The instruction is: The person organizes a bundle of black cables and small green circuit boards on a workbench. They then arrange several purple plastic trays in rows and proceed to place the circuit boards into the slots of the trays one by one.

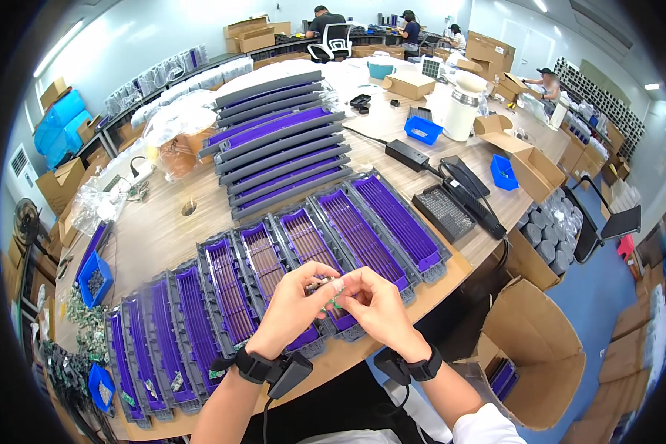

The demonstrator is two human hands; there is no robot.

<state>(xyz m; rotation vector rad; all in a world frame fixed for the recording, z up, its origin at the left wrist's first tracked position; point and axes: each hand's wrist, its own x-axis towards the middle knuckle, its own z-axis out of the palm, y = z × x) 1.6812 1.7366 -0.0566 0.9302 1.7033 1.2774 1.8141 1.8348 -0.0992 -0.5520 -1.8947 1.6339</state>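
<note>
My left hand (292,303) and my right hand (374,300) meet above the near edge of the wooden table (163,229). Together they pinch a small green part (336,294) between the fingertips; its exact shape is too small to tell. Just beneath the hands lies a row of several long grey trays with purple inserts (311,251), set side by side along the table edge. A few small green parts lie in the leftmost trays (148,385). Both wrists wear black bands.
A stack of grey and purple trays (281,140) fills the table's middle. Blue bins (95,278), a black power brick (408,154), a black grid tray (444,211) and cardboard boxes (525,159) surround it. An open box (540,348) stands on the floor at right. Other people work at the far benches.
</note>
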